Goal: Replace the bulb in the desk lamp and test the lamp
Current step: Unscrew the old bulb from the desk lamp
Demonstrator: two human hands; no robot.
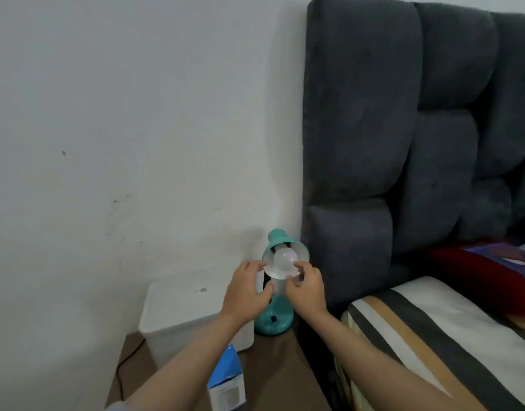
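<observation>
A teal desk lamp [273,321] stands on a brown bedside table [279,375], its shade [277,237] tipped toward me. A white round bulb [283,259] sits in the shade's white inside. My left hand [246,292] grips the lower left rim of the shade. My right hand [307,287] pinches the bulb's right side with thumb and fingertips. A black switch shows on the lamp's base. The lamp's neck is hidden behind my hands.
A white box [178,310] stands left of the lamp against the wall. A blue and white bulb carton [227,381] lies near the table's front. A dark cable [127,360] runs down the left. A grey padded headboard [389,129] and striped bed [433,336] are on the right.
</observation>
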